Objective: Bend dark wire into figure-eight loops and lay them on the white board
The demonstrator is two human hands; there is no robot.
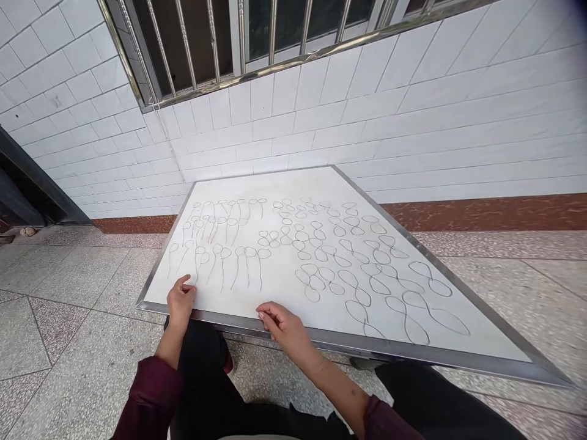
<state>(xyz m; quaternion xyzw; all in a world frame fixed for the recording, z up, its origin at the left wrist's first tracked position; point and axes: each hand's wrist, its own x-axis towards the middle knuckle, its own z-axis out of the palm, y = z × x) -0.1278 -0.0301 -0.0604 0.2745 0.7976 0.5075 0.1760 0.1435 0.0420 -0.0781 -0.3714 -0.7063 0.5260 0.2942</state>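
Left hand [181, 299] half-curled over the near-left part of the tabletop [367, 344]; right hand [287, 327] narrowed, fingertips at the near edge. Cannot tell if either holds anything thin. Thin looped lines [293, 235] cover the surface: wire or drawn, unclear from here.

I can read no text, label, brand, number or sign anywhere in this view. The white surface [293, 186] carries rows of looped lines [321, 263], but from here they form no letters or digits I can make out. Its metal frame [413, 353] and the wall tiles [413, 134] show no legible markings.
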